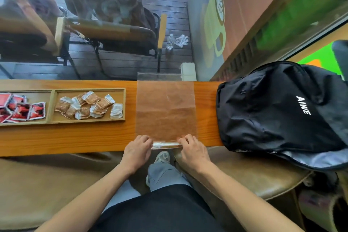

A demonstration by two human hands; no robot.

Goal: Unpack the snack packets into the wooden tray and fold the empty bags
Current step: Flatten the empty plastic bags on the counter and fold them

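An empty clear plastic bag (165, 107) lies flat across the narrow wooden table (75, 137), its far end hanging past the table's far edge. Its near edge is rolled into a thin strip. My left hand (137, 150) pinches the left end of that strip and my right hand (192, 150) pinches the right end. To the left sits the wooden tray (52, 106) with two compartments. The right compartment holds several brown-and-white snack packets (88, 104). The left compartment holds several red snack packets (20, 107), partly cut off by the frame edge.
A black backpack (278, 113) rests on the table's right end, overhanging the near side. Beyond the table are chairs (113, 32), and a water bottle (170, 41) stands on the floor. Brown seat cushions (254, 173) lie below the near edge.
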